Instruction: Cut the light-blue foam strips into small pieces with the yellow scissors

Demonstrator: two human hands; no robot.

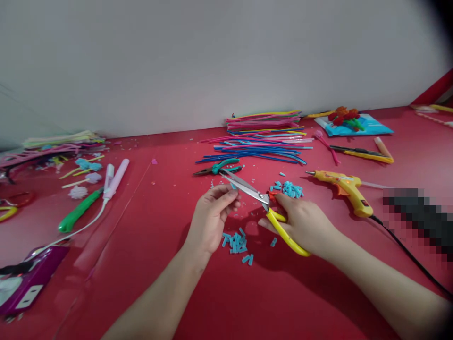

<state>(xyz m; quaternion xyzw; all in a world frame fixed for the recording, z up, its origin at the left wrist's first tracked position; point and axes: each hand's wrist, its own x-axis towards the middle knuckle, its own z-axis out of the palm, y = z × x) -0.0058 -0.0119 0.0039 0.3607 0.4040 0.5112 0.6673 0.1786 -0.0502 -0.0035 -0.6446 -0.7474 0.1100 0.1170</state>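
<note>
My right hand [304, 222] grips yellow-handled scissors [260, 200], their steel blades pointing left and up toward my left hand. My left hand [212, 215] pinches a small blue piece at its fingertips, right at the blades; the piece is mostly hidden. Below and between the hands lies a small heap of cut blue bits [236, 243] on the red table [269, 302]. Another cluster of blue bits [290, 190] sits just beyond my right hand.
Green-handled pliers [221, 167] lie behind the scissors, with piles of coloured pipe cleaners [260, 144] farther back. A yellow glue gun [345, 186] with black cord lies right. A white-pink tool [115, 179], green handle [79, 210] and purple socket [24, 285] lie left.
</note>
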